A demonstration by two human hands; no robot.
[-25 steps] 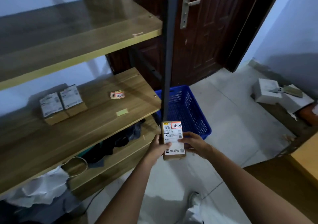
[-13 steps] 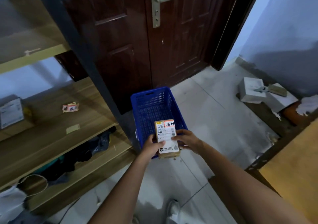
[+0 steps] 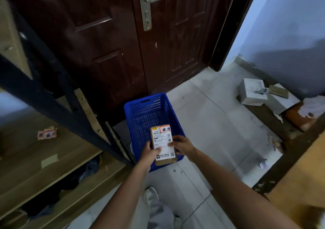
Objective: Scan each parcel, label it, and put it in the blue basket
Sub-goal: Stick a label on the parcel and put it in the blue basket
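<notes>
— What are the hands doing?

— Both are holding one small parcel [image 3: 163,145], a brown cardboard box with a white shipping label on top and a red-edged sticker with handwriting at its far right corner. The left hand [image 3: 149,154] is gripping the parcel's left edge, thumb lying across the label. The right hand [image 3: 182,147] is clasping the right edge, fingers curled around the side.

— And where is the parcel sitting?

— It is hanging in the air over the near end of the blue basket [image 3: 140,109], label up, with its near end reaching just past the basket's near rim. Whether it is touching the rim I cannot tell. The basket is standing on the pale tiled floor [image 3: 211,123], in front of a dark wooden door [image 3: 114,44].

— Anything else around?

— To the left, a wooden shelf unit [image 3: 26,158] with a dark metal frame is carrying a small stack of red-edged stickers [image 3: 47,133]. Dark bags are lying on the shelf below. Far right, white boxes [image 3: 253,93] are resting by the wall, and a yellowish wooden surface [image 3: 299,184] is showing at the near right. A pale shoe [image 3: 150,194] is visible near the bottom, between the forearms.
</notes>
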